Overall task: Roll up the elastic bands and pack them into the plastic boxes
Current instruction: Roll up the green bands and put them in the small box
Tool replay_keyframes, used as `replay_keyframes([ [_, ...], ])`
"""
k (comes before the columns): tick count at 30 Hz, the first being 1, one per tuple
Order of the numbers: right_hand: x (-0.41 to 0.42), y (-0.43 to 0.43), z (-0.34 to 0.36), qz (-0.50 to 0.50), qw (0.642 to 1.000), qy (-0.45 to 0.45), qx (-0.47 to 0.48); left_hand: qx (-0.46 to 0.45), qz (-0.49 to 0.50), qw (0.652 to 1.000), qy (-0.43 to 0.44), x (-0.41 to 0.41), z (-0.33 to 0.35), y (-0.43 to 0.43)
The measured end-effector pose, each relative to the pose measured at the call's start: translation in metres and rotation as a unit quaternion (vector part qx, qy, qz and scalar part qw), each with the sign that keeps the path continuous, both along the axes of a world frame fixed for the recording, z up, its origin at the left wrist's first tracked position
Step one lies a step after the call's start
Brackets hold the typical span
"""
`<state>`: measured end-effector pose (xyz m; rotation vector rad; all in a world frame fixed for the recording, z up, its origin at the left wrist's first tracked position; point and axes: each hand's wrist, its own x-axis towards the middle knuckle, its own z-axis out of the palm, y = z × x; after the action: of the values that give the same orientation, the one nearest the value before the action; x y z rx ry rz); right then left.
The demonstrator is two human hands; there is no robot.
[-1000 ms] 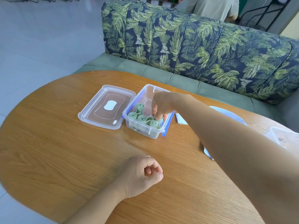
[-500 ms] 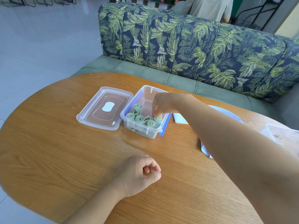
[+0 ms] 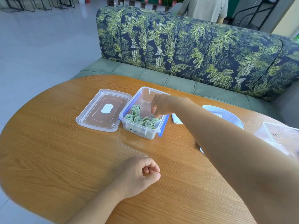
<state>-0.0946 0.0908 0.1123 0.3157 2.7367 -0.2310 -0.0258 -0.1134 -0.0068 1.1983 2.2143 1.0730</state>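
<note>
A clear plastic box (image 3: 139,132) with blue clips stands open on the wooden table (image 3: 56,159). Several rolled green elastic bands (image 3: 138,120) stand on end in its near half. My right hand (image 3: 163,105) reaches over the box with its fingers pointing down. The fingertips touch the top of the rightmost rolled band (image 3: 155,119). The box's clear lid (image 3: 103,110) lies flat just left of the box. My left hand (image 3: 137,173) rests on the table nearer to me, curled in a fist with nothing in it.
A white and blue lid (image 3: 226,115) lies under my right forearm, with a small white paper (image 3: 176,121) beside the box. A second clear box (image 3: 281,135) sits at the right edge. A leaf-patterned sofa (image 3: 194,46) runs behind the table, and a person (image 3: 205,7) stands beyond it.
My right hand has risen a little out of the box, and the rightmost rolled band now shows under its fingertips. My left hand has stayed in place.
</note>
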Motion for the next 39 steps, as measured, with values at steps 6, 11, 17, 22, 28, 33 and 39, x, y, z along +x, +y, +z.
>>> replay_keyframes([
  [6,0.002,0.001,-0.003,-0.015,1.000,0.010,0.016,0.032,-0.009,0.997,-0.070,-0.003,0.010,0.000],
  [11,0.002,-0.001,-0.005,-0.020,0.999,0.020,0.032,0.109,0.016,0.991,-0.076,-0.009,0.034,0.007],
  [17,0.004,-0.006,-0.005,-0.024,0.998,0.017,0.058,0.100,0.088,0.989,0.062,-0.039,0.058,0.027],
  [22,0.003,-0.010,-0.008,-0.026,0.995,0.018,0.098,-0.081,0.122,0.958,0.247,-0.058,0.074,0.047],
  [28,-0.003,-0.005,-0.016,-0.036,0.995,0.010,0.094,-0.166,0.082,0.944,0.273,-0.068,0.073,0.062],
  [33,0.001,-0.001,-0.010,-0.033,0.997,0.003,0.077,-0.179,0.068,0.935,0.297,-0.075,0.072,0.064],
  [39,0.004,0.006,-0.017,-0.032,0.998,0.015,0.050,-0.205,0.050,0.919,0.332,-0.078,0.074,0.066],
])
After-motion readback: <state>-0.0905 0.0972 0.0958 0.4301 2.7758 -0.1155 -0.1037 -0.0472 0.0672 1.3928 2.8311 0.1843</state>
